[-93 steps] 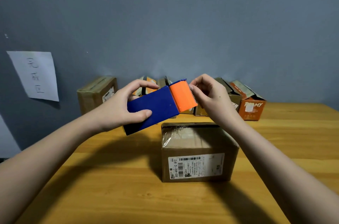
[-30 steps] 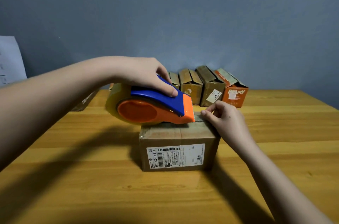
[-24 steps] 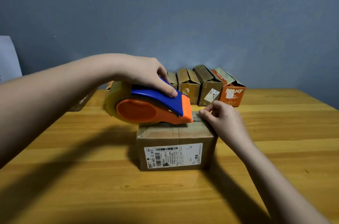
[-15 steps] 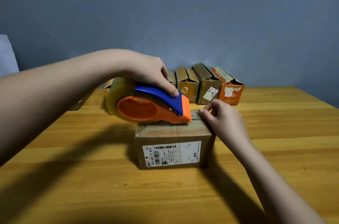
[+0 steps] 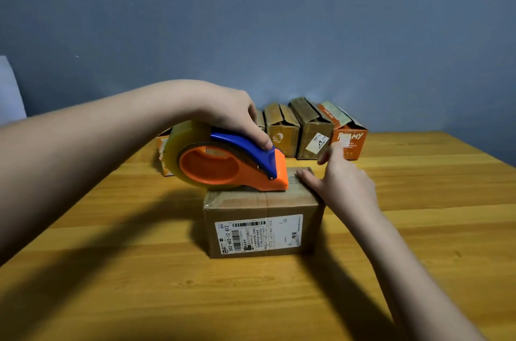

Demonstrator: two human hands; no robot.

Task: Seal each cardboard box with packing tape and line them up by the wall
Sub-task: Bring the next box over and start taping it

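A brown cardboard box [image 5: 262, 229] with a white shipping label on its front stands in the middle of the wooden table [image 5: 139, 285]. My left hand [image 5: 229, 114] grips the orange and blue tape dispenser [image 5: 231, 165], whose nose rests on the box's top. A roll of clear tape sits in the dispenser. My right hand [image 5: 340, 181] lies on the right part of the box's top, fingers straight, pressing the tape end down just right of the dispenser's nose.
Several small boxes [image 5: 304, 131] stand in a row against the blue-grey wall, the rightmost one orange [image 5: 349, 139]. Another orange-edged box [image 5: 163, 153] shows behind the dispenser. A white sheet [image 5: 9, 92] hangs at the left edge.
The dispenser came down from mid-air onto the box top. Over the last second it has slid slightly left, while my right hand's fingers have flattened on the tape end.
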